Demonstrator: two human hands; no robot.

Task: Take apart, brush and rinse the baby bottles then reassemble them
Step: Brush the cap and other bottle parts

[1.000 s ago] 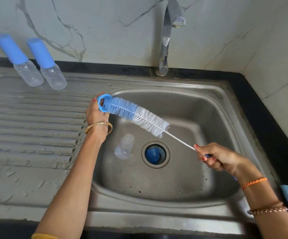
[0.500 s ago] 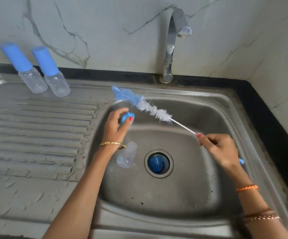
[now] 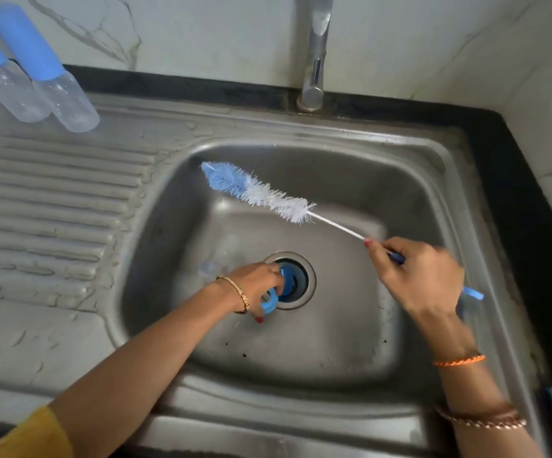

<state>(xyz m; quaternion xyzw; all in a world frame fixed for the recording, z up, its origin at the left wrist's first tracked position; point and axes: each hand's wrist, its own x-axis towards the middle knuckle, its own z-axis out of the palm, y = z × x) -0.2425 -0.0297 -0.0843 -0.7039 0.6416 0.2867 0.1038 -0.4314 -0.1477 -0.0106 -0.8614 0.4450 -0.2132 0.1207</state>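
The left hand (image 3: 258, 285) has dropped from mid-basin, where it was half a second ago, down to the drain of the stainless steel sink (image 3: 350, 355); its fingers are curled round a small blue plastic bottle ring (image 3: 269, 304), which hangs just below them, while the fingertips reach onto the blue cap (image 3: 288, 280) sitting in the drain hole. Just beyond those fingers, to their left, lies the clear bottle body (image 3: 216, 262), blurred, on the basin floor. The right hand (image 3: 423, 276) grips the blue handle of the long bottle brush with blue and white bristles (image 3: 258, 191); the wire stem runs up and away from its fingers, the bristle head hanging over the basin, lower and further from the chrome tap (image 3: 314, 61) than before, when it pointed at the sink's back rim. Well away from both hands, on the ribbed steel draining board (image 3: 53, 200), two clear baby bottles with blue caps (image 3: 40, 74) stand side by side, as they did earlier.
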